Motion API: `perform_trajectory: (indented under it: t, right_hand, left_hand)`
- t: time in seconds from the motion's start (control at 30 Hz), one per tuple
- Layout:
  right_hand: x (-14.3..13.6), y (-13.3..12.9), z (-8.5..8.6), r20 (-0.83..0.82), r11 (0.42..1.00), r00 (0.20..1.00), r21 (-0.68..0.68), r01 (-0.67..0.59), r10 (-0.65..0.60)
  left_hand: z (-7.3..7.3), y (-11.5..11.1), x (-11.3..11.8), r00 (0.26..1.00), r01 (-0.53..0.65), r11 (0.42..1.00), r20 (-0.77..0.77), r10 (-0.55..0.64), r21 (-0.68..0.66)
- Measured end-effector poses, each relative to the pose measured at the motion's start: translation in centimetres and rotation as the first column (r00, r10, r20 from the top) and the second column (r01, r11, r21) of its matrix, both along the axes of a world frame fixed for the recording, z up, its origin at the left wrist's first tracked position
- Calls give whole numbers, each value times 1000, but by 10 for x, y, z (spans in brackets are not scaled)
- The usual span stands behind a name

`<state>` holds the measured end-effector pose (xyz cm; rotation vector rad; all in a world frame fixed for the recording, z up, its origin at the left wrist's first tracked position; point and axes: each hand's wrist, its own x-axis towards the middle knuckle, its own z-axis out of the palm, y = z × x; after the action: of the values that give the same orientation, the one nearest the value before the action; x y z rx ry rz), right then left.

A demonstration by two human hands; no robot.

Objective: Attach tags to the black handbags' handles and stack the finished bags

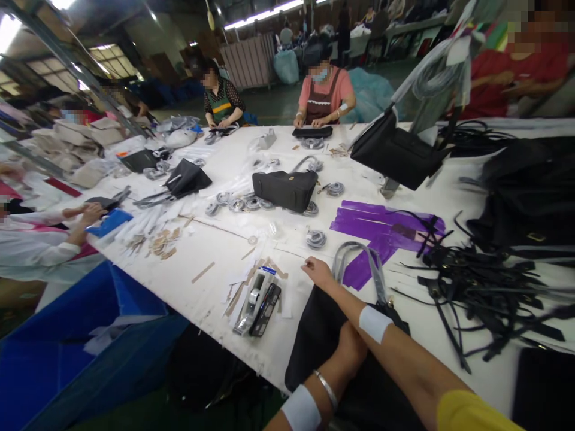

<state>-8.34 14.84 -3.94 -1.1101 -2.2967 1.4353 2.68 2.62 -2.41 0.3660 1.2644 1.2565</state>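
A black bag [309,335] with wrapped grey handles [376,272] lies at the table's near edge. Across it reaches my right hand [318,271], its fingertips pinched together above the white tabletop, left of the handles; anything between them is too small to make out. My left hand [351,347] rests at the bag, its fingers hidden behind my right forearm. Left of the bag, a tape dispenser [256,299] and a black device [266,310] lie on paper strips. A coiled, wrapped strap [316,239] sits just beyond my right hand.
Black straps [485,293] heap at the right, beside purple sheets [363,224]. A black bag [285,190] stands mid-table; another [395,149] hangs at the upper right. Blue sheeting [90,335] is below the left edge. Several people sit around the table [215,233].
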Motion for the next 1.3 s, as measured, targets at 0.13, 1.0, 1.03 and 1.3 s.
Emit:
perform_trajectory:
  t: [0.13, 1.0, 1.03, 1.3]
  right_hand:
    - [83, 9, 53, -276, 951, 949, -304, 64, -152]
    - [242, -94, 42, -134, 548, 806, -795, 259, -576]
    - [243, -96, 42, -153, 556, 797, -791, 255, -584]
    - [253, -101, 34, -233, 438, 587, -868, 235, -776]
  left_hand:
    - [11, 0, -8, 1000, 12, 999, 1, -12, 49]
    - [47, -49, -9, 955, 208, 976, -231, -186, 71]
    - [49, -51, -11, 962, 175, 982, -226, -155, 74]
    - [55, -63, -24, 956, 72, 997, -282, -76, -24]
